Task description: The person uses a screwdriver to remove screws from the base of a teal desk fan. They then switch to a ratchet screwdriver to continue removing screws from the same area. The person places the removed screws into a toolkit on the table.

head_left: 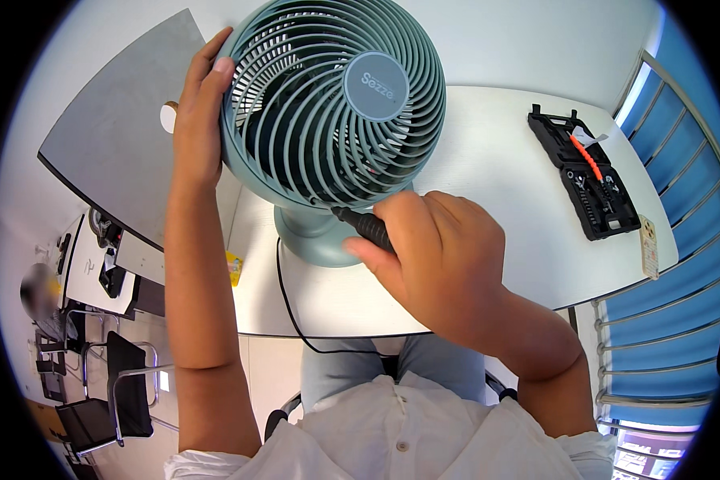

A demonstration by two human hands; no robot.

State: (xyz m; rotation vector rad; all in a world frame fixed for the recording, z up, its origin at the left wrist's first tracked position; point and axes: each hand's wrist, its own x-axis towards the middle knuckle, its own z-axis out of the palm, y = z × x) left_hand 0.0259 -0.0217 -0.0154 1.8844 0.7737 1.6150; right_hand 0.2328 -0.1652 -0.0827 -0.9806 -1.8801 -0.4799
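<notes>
A pale green round fan with a spiral grille [284,120] stands on the white desk [504,264], its base [308,248] low and round. My left hand [200,120] grips the left rim of the fan head, fingers along its side. My right hand [432,248] is wrapped round a black-handled screwdriver [352,218], whose front end meets the lower rim of the grille; the exact tip is hard to make out. A black cable [288,296] runs from near the base over the desk's front edge.
An open black tool case [596,212] with an orange flexible piece lies at the right beside a phone-like object [650,248]. A grey panel [112,136] and small yellow packet [234,268] are at the left. A metal railing [680,120] borders the right. Chairs [128,376] stand lower left.
</notes>
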